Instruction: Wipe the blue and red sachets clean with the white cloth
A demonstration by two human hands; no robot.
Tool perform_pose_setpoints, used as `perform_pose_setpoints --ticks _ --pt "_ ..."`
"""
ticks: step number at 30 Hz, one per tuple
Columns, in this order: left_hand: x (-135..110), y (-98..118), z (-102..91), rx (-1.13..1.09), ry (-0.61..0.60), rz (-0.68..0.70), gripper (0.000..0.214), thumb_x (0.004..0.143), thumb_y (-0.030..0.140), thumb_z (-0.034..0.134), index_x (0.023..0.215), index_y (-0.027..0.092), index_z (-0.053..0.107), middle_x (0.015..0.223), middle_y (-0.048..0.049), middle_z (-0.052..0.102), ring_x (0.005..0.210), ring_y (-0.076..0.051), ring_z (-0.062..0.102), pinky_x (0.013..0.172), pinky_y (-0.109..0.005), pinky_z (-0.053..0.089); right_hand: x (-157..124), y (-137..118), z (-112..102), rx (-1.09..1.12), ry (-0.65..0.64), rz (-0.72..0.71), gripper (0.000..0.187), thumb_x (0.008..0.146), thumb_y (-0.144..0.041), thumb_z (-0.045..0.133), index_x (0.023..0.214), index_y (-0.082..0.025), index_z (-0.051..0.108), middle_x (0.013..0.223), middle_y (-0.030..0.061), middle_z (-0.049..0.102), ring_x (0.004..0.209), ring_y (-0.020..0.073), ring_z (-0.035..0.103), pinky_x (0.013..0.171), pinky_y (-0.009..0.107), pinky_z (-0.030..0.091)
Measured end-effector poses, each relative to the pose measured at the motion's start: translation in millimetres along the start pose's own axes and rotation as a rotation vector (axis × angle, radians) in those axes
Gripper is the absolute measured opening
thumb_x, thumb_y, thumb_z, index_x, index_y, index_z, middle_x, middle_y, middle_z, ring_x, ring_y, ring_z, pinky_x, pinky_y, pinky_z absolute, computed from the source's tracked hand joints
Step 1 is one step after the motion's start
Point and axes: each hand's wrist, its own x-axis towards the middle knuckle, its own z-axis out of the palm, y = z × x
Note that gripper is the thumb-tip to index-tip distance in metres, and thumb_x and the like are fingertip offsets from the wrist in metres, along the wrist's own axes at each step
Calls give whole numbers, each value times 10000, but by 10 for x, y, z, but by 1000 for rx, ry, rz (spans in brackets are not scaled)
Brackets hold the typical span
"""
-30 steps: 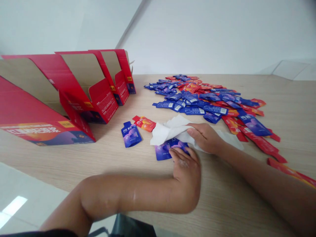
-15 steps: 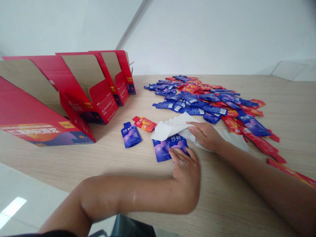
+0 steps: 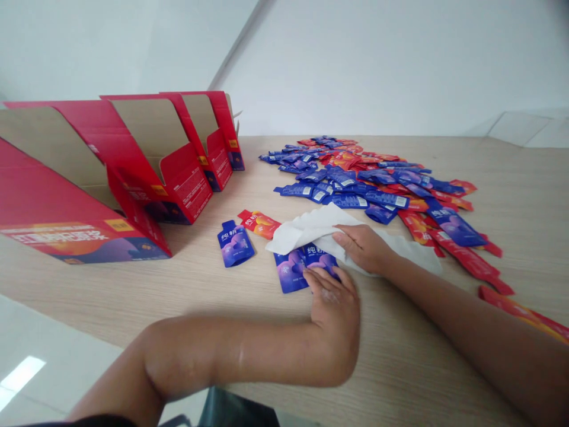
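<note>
My left hand lies flat on the wooden table, fingertips pressing the near edge of a blue pouch. My right hand presses a white cloth down over the far side of that same pouch, fingers curled onto the cloth. A second blue pouch and a red-orange pouch lie loose just left of the cloth.
A large heap of blue and red pouches spreads across the table's far right. Several open red cardboard display boxes stand in a row at the left. More red pouches lie by my right forearm.
My right hand drew the cloth back off the blue pouch, showing its print, then slid it slightly left over the pouch again. My left hand stayed put.
</note>
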Motion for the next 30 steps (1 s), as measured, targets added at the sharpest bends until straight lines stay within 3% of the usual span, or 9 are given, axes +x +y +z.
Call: perform_pose_setpoints --ticks 4,11,18,23,28,30 --pt "-2 1 -6 -56 30 -12 347 806 94 462 1128 10 561 1013 -304 632 958 -344 610 834 -565 446 -44 -100 -25 19 54 -26 408 920 -435 330 809 -171 620 764 64 664 728 184 590 657 264 398" --pt "16 -9 -64 -25 2 -26 326 831 141 425 1050 -30 596 1010 -321 624 958 -350 608 860 -539 439 -41 -251 66 34 -127 -116 396 926 -423 327 850 -171 623 810 67 667 753 178 589 662 259 392" --pt "3 0 -22 55 -17 -1 359 829 153 442 1151 33 545 1027 -292 633 954 -338 614 842 -542 450 10 -2 -3 -44 -55 -23 396 927 -404 323 796 -157 603 798 80 663 716 181 581 665 270 390" --pt "4 5 -24 30 1 -19 355 831 176 449 1127 18 565 1014 -302 633 951 -345 613 840 -536 453 -66 -182 -39 -13 61 -107 387 926 -398 324 797 -176 614 875 79 667 803 185 594 705 260 391" --pt "14 -6 -46 -19 -13 -2 314 822 185 463 997 -15 632 959 -293 652 920 -347 622 843 -528 453 -54 -321 34 -5 -166 -188 379 925 -393 333 736 -170 574 728 54 628 663 155 544 622 252 359" --pt "12 -9 -44 -14 -6 -5 300 824 167 456 1011 10 630 981 -292 647 939 -349 616 847 -541 444 -21 -250 52 -15 -163 -141 385 930 -388 321 707 -167 545 665 35 593 606 139 506 584 246 334"
